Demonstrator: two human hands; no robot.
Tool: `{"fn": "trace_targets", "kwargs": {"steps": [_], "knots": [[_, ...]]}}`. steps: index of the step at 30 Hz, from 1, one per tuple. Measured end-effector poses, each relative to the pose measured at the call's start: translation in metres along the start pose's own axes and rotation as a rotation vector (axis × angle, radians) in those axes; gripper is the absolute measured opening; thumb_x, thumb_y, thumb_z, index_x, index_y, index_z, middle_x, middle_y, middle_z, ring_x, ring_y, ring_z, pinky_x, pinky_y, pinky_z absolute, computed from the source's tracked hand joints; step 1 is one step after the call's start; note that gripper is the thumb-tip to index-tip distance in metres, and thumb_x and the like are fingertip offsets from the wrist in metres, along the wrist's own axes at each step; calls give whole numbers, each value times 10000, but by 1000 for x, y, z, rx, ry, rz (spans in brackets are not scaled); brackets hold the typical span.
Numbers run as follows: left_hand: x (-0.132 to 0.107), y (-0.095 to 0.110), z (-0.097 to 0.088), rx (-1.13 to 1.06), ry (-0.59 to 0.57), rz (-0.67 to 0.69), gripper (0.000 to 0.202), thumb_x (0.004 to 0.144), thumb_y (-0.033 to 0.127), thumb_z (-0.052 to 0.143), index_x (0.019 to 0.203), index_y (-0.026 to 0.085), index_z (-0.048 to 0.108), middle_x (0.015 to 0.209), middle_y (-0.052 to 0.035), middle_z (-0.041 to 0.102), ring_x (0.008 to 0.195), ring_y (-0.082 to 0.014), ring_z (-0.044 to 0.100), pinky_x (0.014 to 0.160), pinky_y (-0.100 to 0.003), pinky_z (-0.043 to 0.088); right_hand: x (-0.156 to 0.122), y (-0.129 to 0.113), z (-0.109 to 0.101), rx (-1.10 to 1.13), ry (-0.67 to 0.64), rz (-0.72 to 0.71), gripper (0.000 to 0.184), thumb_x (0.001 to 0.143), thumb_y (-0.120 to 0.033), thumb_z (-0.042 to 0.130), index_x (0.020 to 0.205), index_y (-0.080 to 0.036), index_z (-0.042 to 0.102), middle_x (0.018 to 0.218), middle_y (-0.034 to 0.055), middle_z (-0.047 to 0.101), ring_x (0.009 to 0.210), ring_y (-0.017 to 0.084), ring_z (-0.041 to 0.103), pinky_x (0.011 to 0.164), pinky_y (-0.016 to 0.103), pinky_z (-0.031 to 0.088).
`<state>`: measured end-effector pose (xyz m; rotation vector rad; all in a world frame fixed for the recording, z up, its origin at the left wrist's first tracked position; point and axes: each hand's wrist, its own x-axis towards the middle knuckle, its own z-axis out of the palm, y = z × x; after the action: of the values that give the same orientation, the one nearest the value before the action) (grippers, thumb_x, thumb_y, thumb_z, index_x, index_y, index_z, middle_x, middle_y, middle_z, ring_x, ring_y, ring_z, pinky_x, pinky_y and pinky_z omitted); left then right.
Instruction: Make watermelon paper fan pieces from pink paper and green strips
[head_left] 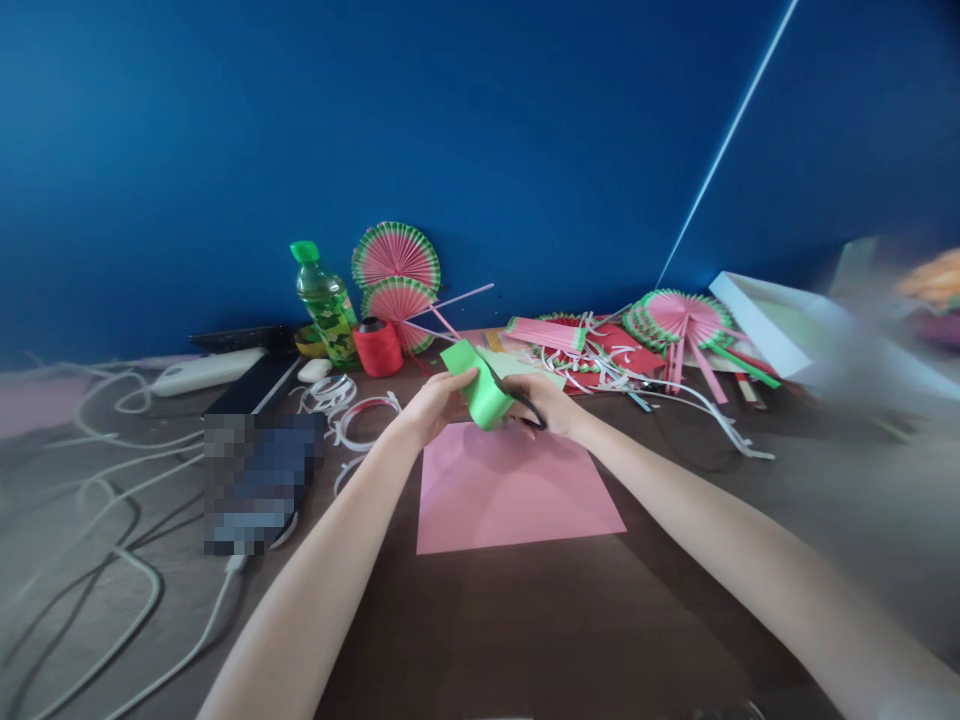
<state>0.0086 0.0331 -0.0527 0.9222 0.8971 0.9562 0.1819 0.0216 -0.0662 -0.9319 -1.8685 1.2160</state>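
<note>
My left hand [442,402] pinches a curled piece of green paper [489,398] between thumb and fingers. From the right, my right hand [544,402] is closed round a pair of scissors [531,408] with dark handles, held up against the green paper's edge. The blades are mostly hidden by the paper, so how far they are spread does not show. Both hands are raised over the far edge of a flat pink paper sheet [517,490] lying on the dark table. Behind them lies a pale green sheet [525,368].
Pink and green pleated paper fans [396,255] lean at the wall beside a green bottle [330,310] and a red thread spool [378,348]. White paper strips [592,365], more fans [682,318] and a white box [772,325] are at right. A phone [262,485] and cables [142,560] lie left.
</note>
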Motion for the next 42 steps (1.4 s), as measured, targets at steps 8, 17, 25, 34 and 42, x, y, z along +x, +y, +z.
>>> {"fn": "trace_targets", "kwargs": {"steps": [8,17,25,34,42], "knots": [[1,-3,-1,63,-70,8,222,736,283,661,833,84,654,758,-106,693,657,-201,663,619,-292,521,2,4,3,30,-3,6,118,680,-256,567,664,-177,479,449,-58,492,315,97,475,306,197,322],[10,3,-9,35,209,133,127,818,205,553,740,113,595,613,-23,624,466,-95,574,443,-187,443,4,-1,-6,38,158,-19,183,759,-346,554,728,-174,501,485,-63,504,341,76,482,368,192,329],[3,15,-9,28,310,159,137,870,151,433,800,131,549,642,-18,627,482,-120,609,394,-190,431,3,-7,-16,82,276,24,314,753,-470,569,808,-162,538,395,-68,475,337,92,472,375,197,280],[1,16,-7,15,235,175,94,862,168,456,821,132,532,602,-15,620,447,-125,602,463,-239,509,6,1,-14,45,193,35,339,667,-445,673,762,-139,562,554,-33,563,337,71,484,355,194,332],[1,16,-10,-82,139,149,161,860,271,496,854,130,575,746,-76,688,644,-172,667,675,-326,544,6,3,-14,-17,182,11,260,712,-387,630,707,-158,505,505,-52,524,328,75,497,350,177,330]]}}
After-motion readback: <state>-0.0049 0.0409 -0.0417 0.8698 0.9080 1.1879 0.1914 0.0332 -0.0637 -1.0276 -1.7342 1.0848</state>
